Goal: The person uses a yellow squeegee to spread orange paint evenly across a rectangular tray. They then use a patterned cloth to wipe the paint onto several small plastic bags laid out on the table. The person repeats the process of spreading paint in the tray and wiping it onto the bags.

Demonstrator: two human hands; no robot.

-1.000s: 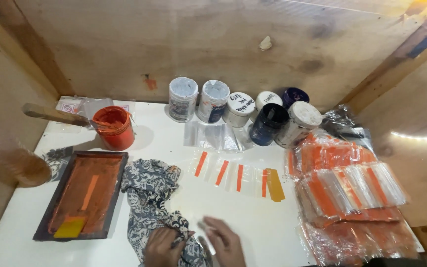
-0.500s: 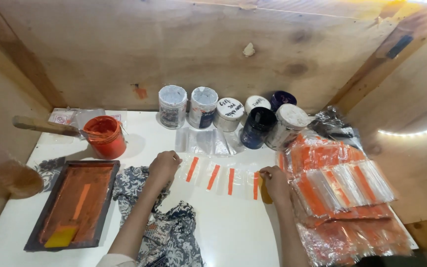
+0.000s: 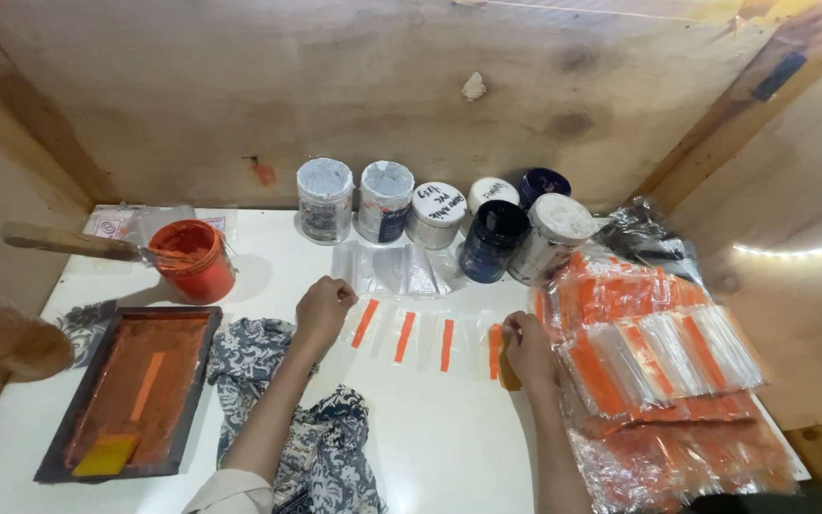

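Observation:
A row of small clear plastic bags with orange stripes (image 3: pixel 404 336) lies across the middle of the white table (image 3: pixel 449 447). My left hand (image 3: pixel 322 306) rests at the left end of the row, fingers curled on the edge of the first bag. At the right end, my right hand (image 3: pixel 527 345) has its fingers closed on the last striped bag (image 3: pixel 495 347), with a yellowish-brown piece under it. Whether either bag is lifted cannot be told.
Several paint jars (image 3: pixel 440 214) stand along the back wall. An orange paint pot (image 3: pixel 192 259) with a wooden stick sits left. A dark tray smeared orange (image 3: pixel 135 390) and a patterned cloth (image 3: pixel 321 447) lie front left. Stacks of orange-striped bags (image 3: pixel 658 352) fill the right.
Both hands have moved up from the cloth at the front edge to the two ends of the bag row. In the last half second they stayed there.

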